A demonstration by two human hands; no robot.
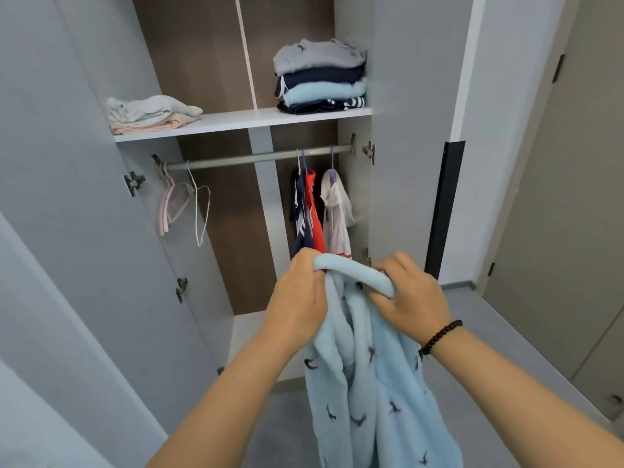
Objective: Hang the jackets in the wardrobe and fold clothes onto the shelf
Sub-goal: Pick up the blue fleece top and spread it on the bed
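A light blue fleece garment (371,383) with small dark bird marks hangs down in front of the open wardrobe. My left hand (300,298) grips its rolled top edge on the left, and my right hand (410,298) grips the same edge on the right. Behind them, on the rail (243,159), hang a navy jacket (299,214), a red jacket (315,217) and a white jacket (337,214). Two empty hangers (184,207) dangle at the rail's left end. The white shelf (236,121) carries a tall folded stack (320,77) at the right and a low pale stack (148,114) at the left.
The wardrobe's grey doors stand open: the left door (84,197) swings out toward me, the right door (405,146) stands beside the jackets. A grey floor (472,332) lies below and a beige door (557,197) is at the far right.
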